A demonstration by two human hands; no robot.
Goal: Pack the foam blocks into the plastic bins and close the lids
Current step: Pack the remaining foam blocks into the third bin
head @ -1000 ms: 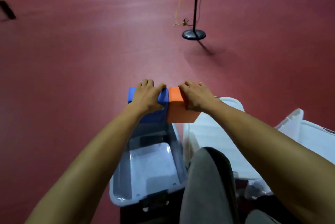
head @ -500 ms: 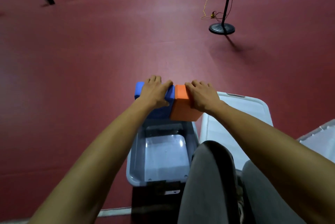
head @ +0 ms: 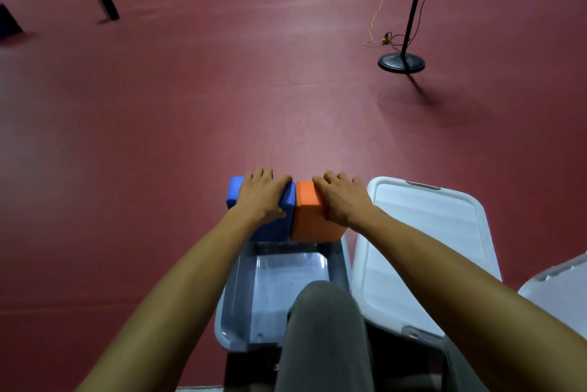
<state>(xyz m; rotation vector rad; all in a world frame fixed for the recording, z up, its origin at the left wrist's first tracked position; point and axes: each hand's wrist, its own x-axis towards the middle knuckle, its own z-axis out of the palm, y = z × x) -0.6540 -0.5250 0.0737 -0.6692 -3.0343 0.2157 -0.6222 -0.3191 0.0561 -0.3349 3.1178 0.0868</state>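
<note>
A blue foam block [head: 235,195] and an orange foam block [head: 309,217] stand side by side at the far end of an open grey plastic bin [head: 232,293]. My left hand [head: 263,196] lies over the top of the blue block, fingers curled over its far edge. My right hand [head: 341,199] holds the orange block the same way. The bin's floor in front of the blocks is bare. A white lid [head: 422,252] lies flat just right of the bin.
Another white bin or lid [head: 562,283] shows at the right edge. My grey-trousered knee [head: 324,334] covers the bin's near right part. A standing fan [head: 401,62] is on the red floor at the far right. Two dark objects [head: 106,5] stand far left.
Both hands stay on the two blocks at the bin's far end. The camera has shifted, so the bin and lid sit more to the right and the fan further right.
</note>
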